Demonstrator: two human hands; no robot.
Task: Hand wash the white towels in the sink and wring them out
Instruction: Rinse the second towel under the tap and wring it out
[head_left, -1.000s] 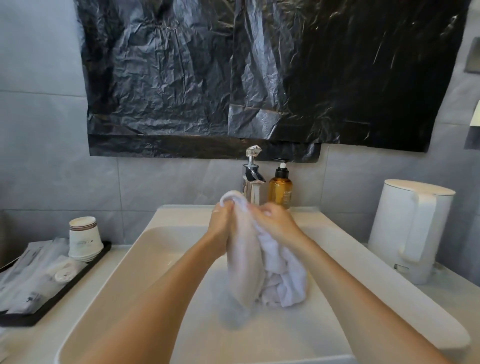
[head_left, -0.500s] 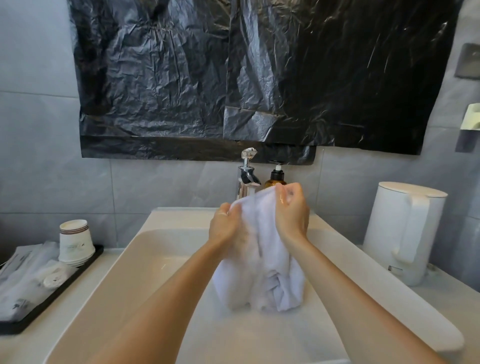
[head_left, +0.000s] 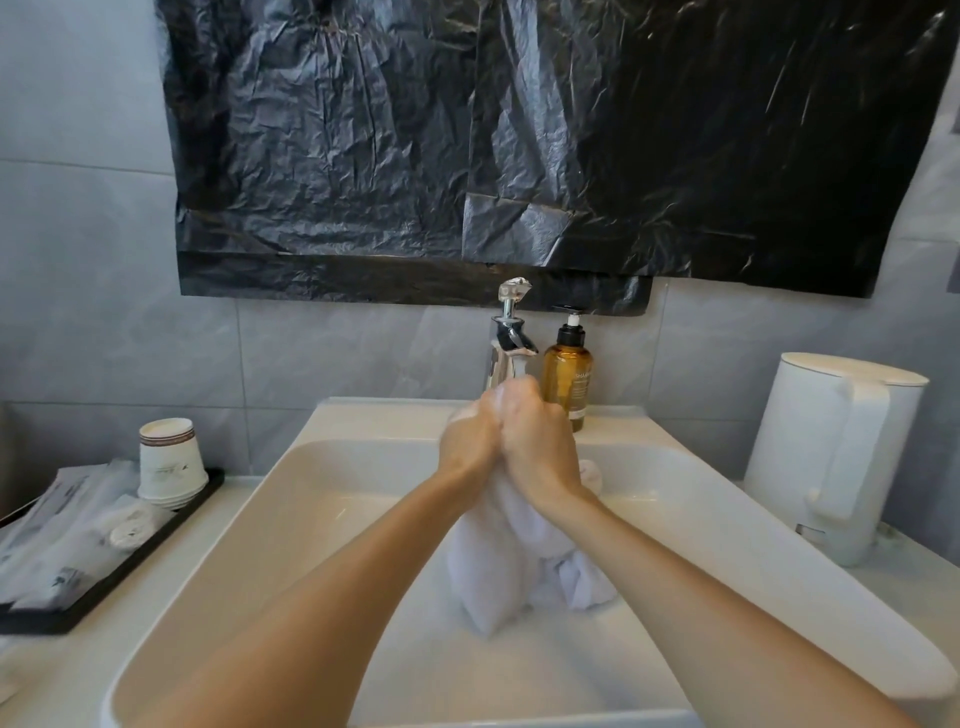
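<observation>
Both forearms reach forward from the bottom edge and meet over the middle of the sink (head_left: 280, 519). The left hand (head_left: 469, 441) and right hand (head_left: 538, 448) are raised in front of the tap (head_left: 506, 345), knuckles up and pressed side by side so that they touch. Each grip is curled tight round the bunched top of the white towel (head_left: 496, 569); the fingers wrap to the far side and cannot be seen. The left hand is blurred at its outer edge. A small fold of towel sticks out just right of the right wrist.

Below the hands the towel hangs in twisted, lumpy folds between the two forearms, splitting into two lobes low down. Its lower end reaches the floor of the sink, near the middle. Whether water stands in the basin cannot be told.

On the sink's back ledge, just right of the tap, stands an amber pump bottle (head_left: 566, 376), upright, partly hidden by the right hand. On the tabletop (head_left: 906, 590) to the right stands a white kettle (head_left: 826, 457), lid on, handle facing the camera. To the left lies a black tray (head_left: 106, 587) holding wrapped packets (head_left: 62, 530) and, at its far end, a stack of paper cups (head_left: 169, 460) set mouth down. A black plastic sheet (head_left: 519, 145) covers the wall above the tap.
</observation>
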